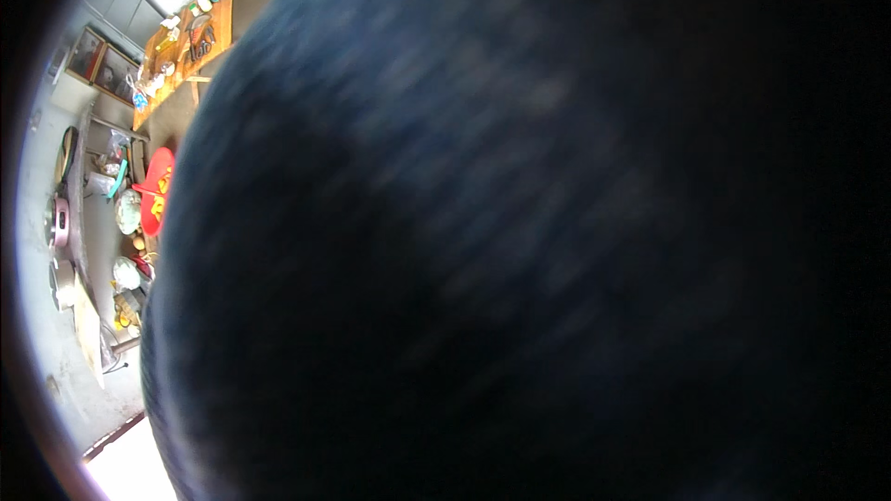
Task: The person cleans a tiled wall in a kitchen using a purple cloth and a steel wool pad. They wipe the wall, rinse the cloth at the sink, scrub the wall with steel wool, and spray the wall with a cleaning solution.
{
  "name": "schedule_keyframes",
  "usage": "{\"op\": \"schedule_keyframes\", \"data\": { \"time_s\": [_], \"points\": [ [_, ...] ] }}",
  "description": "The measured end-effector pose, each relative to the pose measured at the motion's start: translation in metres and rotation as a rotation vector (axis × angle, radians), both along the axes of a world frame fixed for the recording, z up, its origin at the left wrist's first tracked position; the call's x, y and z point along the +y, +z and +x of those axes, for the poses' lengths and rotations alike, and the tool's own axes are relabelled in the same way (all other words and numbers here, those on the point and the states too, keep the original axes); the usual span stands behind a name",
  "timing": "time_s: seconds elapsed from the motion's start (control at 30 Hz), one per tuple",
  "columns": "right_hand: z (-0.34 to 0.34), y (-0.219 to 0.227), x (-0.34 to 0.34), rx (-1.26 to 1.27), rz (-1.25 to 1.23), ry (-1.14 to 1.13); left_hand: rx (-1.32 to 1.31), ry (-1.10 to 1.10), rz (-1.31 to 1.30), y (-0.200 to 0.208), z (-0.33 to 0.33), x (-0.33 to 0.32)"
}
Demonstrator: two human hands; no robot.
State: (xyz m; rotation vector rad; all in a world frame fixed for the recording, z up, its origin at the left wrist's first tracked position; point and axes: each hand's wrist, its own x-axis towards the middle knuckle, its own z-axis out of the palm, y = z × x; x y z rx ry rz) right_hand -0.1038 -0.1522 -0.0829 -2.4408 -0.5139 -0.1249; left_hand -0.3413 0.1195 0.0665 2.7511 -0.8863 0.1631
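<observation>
A dark blue, blurred surface point(483, 176) fills most of the head view, very close to the camera. It looks like woven cloth, but whether it is a sleeve or another garment cannot be made out. Neither my left hand nor my right hand shows. Anything they hold or touch is hidden behind this dark surface or lies outside the picture.
Along the left rim, a red basket point(148, 181) holds orange pieces. Beyond it stands a wooden table point(221, 14) with small items. A shelf by the wall bears a pink appliance point(61, 222) and a pale pot point(63, 284). Framed pictures point(116, 72) lean above.
</observation>
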Motion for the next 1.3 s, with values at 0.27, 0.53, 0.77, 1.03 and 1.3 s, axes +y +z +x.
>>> {"op": "schedule_keyframes", "data": {
  "time_s": [0.27, 0.53, 0.77, 1.03, 1.3],
  "points": [
    [-0.055, 0.021, -0.028, -0.148, 0.085, -0.118, 0.059, -0.023, 0.012, -0.016, -0.080, 0.026],
    [-0.145, 0.072, -0.033, -0.075, -0.217, -0.166, 0.183, 0.245, 0.141, -0.091, -0.167, 0.119],
    [-0.145, 0.053, -0.113, 0.105, -0.338, -0.216, 0.778, 1.592, 0.077, -0.141, -0.258, 0.132],
    [-0.148, 0.017, -0.081, 0.130, -0.247, -0.104, 0.489, 1.135, -0.186, -0.118, -0.204, 0.126],
    [-0.202, 0.008, -0.125, 0.111, -0.407, -0.382, 0.774, 0.866, -0.140, -0.145, -0.172, 0.166]
  ]
}}
